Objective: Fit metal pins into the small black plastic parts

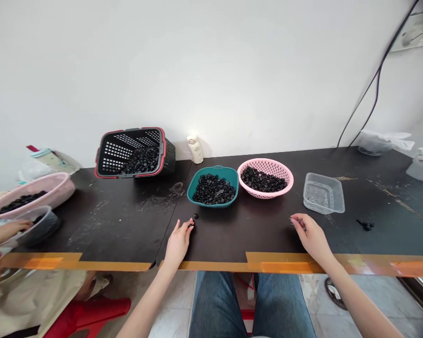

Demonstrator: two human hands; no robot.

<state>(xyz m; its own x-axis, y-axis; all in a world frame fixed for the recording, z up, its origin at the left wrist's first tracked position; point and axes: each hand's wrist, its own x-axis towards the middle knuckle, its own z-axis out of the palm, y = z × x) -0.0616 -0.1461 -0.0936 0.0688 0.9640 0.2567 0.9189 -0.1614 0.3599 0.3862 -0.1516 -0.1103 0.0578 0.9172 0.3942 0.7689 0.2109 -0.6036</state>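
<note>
Black piece (191, 225) in left fingers (187, 225), axis unclear

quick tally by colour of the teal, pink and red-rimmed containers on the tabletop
Teal: 1, the teal basin
Pink: 2, the pink perforated basket and the pink tub at far left
Red-rimmed: 1, the black basket
Total: 4

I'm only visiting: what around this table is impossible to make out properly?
In the head view:
Item in the right hand: too small, partly covered by that hand.
Print on the bottle: too small to read.
Co-worker: mostly cut off by the left edge.
Bottom of the green basin: hidden under black pieces.
</note>
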